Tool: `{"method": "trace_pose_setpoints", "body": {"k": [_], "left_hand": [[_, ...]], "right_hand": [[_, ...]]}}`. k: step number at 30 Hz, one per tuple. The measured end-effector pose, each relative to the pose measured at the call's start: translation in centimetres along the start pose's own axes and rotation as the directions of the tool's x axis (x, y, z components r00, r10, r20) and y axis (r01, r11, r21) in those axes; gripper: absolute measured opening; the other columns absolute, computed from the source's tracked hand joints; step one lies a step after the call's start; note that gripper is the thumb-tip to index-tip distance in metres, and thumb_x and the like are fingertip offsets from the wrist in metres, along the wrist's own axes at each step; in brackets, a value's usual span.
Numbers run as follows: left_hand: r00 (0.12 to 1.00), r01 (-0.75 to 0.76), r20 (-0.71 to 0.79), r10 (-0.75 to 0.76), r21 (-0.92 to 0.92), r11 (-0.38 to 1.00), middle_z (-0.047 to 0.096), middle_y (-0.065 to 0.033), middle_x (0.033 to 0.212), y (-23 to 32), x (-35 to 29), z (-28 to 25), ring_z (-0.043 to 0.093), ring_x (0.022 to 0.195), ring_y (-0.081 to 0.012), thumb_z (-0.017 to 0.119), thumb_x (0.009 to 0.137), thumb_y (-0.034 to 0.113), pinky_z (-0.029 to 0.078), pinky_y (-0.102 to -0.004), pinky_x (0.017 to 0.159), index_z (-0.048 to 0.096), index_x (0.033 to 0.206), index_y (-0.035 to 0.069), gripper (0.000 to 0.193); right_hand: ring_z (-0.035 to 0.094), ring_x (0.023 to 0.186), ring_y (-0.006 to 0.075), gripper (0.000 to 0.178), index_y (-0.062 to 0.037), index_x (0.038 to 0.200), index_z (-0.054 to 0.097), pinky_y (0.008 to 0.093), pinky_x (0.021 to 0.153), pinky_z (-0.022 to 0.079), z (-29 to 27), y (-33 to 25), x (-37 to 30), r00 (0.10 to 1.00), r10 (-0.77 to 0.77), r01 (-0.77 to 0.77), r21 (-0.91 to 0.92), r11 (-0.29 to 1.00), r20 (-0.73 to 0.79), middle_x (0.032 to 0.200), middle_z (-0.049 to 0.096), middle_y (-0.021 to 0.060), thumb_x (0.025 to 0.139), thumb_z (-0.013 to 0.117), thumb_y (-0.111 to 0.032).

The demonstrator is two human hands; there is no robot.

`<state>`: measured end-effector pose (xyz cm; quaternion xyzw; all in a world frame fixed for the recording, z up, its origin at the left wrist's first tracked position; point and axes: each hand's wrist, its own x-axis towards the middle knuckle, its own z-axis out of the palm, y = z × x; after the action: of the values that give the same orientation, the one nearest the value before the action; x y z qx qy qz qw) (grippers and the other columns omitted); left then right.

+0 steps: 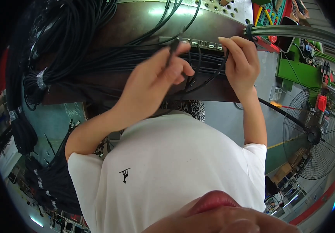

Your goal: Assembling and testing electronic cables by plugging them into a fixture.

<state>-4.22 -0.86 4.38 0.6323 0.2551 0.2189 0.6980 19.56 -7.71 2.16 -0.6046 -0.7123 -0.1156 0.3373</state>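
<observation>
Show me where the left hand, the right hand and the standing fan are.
left hand (157,79): head view, on the back of the hand.
right hand (240,64): head view, on the knuckles.
standing fan (314,134): head view, on the hub of the wire guard.

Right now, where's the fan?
In the head view the fan stands at the far right, beyond the right hand, below the green frame.

silver tape label (40,80) on black cable bundle (70,58), possibly blank
</observation>
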Motion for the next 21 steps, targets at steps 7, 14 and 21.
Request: {"method": "trace_pose_setpoints", "body": {"k": [7,14,21], "left_hand": [[0.96,0.22,0.004,-0.279,-0.625,0.749,0.033,0.0058,0.067,0.3,1.9,0.5,0.025,0.052,-0.0026,0.035,0.107,0.035,0.019,-0.0194,0.044,0.05,0.114,0.008,0.032],[0.897,0.4,0.201,-0.395,-0.749,0.528,0.039,0.0049,0.072,-0.4,2.0,0.4,0.03,0.057,-0.004,0.044,0.102,0.027,0.024,-0.0199,0.049,0.057,0.095,0.006,0.026],[0.876,0.457,0.296,-0.38,-0.764,0.456,0.04,0.0035,0.074,-0.4,2.1,0.1,0.031,0.057,-0.0036,0.043,0.103,0.027,0.024,-0.0187,0.048,0.057,0.098,0.006,0.026]], "right_hand": [[0.063,0.087,0.0272,0.033,-0.0053,0.093,0.064,0.0371,0.071,0.054,1.0,0.1,-0.9,0.984,0.006,-0.024,0.102,0.995,0.18,0.093,0.064,0.0072,0.064,0.061,0.012],[0.063,0.084,0.0252,0.033,-0.0047,0.091,0.064,0.035,0.069,0.053,0.4,0.8,0.3,0.957,-0.082,0.032,0.179,0.983,0.277,0.09,0.064,0.0061,0.063,0.063,0.012],[0.06,0.079,0.0236,0.03,-0.0049,0.089,0.063,0.0328,0.067,0.051,0.4,1.1,0.7,0.963,-0.091,0.049,0.166,0.985,0.252,0.087,0.061,0.0049,0.064,0.064,0.01]]}}
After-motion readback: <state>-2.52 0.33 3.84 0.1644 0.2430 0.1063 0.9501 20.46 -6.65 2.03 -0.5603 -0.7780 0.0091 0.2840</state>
